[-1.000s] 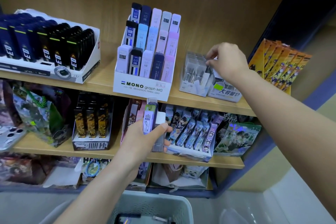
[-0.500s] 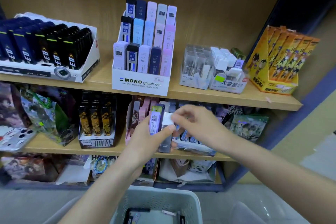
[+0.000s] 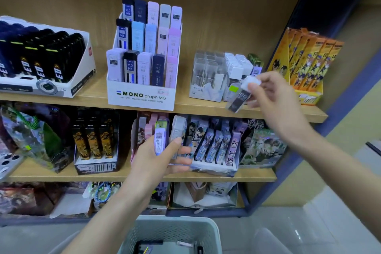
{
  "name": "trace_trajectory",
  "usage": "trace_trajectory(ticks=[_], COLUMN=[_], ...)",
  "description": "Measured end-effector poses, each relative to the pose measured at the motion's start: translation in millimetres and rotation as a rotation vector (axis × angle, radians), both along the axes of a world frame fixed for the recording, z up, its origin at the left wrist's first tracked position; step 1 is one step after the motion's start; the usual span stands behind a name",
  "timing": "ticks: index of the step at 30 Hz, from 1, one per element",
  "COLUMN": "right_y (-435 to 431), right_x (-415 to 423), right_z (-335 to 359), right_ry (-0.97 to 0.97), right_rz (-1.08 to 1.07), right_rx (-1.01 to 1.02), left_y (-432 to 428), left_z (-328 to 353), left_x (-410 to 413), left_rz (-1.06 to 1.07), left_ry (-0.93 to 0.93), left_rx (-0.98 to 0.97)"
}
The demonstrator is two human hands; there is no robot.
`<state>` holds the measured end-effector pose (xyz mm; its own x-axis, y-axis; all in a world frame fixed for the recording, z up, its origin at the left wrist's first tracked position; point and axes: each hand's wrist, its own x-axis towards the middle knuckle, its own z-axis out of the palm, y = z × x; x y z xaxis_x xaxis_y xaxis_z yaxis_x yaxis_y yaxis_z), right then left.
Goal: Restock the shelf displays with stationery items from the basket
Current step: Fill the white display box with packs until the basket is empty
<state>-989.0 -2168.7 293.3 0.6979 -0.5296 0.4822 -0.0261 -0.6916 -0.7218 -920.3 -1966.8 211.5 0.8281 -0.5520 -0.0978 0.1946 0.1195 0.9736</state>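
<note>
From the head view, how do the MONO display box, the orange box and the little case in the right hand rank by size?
1. MONO display box
2. orange box
3. little case, pinched by the right hand: smallest, though held nearer the camera.

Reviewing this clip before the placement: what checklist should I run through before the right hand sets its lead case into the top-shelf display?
1. Right hand pinches the white-capped lead case: ok.
2. Case upright for slotting: not ok, tilted.
3. Matching display cases stand on the top shelf just beyond it: ok.
4. Free slot among them: cannot tell.
5. Left hand grips two other lead cases: ok.
6. Basket below both hands: ok.
</note>
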Motion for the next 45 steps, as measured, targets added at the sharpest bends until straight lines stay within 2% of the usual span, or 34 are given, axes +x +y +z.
trace_trajectory(ticks=[3,9,11,14,18,24,30,33,37,39,42,45], right_y=[-31.4,-54.8,-56.1,-59.6,-65.2,-67.5,-37.3,3.4,46.4,56.7,59.8,50.0], right_x=[5.8,30.3,37.0,44.0,45.4,48.4,37.8,23.6,13.5,12.8,11.8,11.7], right_z=[12.5,28.8,28.2,19.5,10.1,14.4,5.0,-7.1,-34.8,-43.1,-38.3,-15.2], right_ry=[-0.059,-0.189,-0.170,-0.044,0.034,0.027,-0.038,-0.070,0.217,0.278,0.262,0.123], right_rz=[-0.087,-0.161,-0.152,-0.106,-0.154,-0.183,-0.236,-0.106,0.179,0.272,0.364,0.280], right_rx=[-0.137,-0.227,-0.236,-0.231,-0.341,-0.371,-0.387,-0.311,-0.033,0.104,0.239,0.122], left_y=[-1.1,-3.0,-3.3,-4.1,-5.4,-8.4,-8.1,-8.4,-8.3,-8.2,-7.2,-6.0], left_z=[-1.1,-3.1,-3.5,-3.3,-2.3,-2.9,-4.0,-4.5,-1.9,-2.1,-3.4,-2.3], left_x=[-0.1,1.2,1.7,2.5,2.2,0.5,-0.6,-0.8,-1.1,-1.6,-1.6,0.5], left_rz=[0.001,0.010,0.012,0.010,-0.006,-0.022,-0.049,-0.052,-0.067,-0.081,-0.054,0.003], left_ry=[0.003,0.016,0.022,0.034,0.044,0.070,-0.083,-0.123,-0.129,-0.137,-0.156,-0.137], left_rx=[0.013,0.029,0.031,0.024,0.015,0.052,0.161,0.189,0.150,0.138,0.154,0.162])
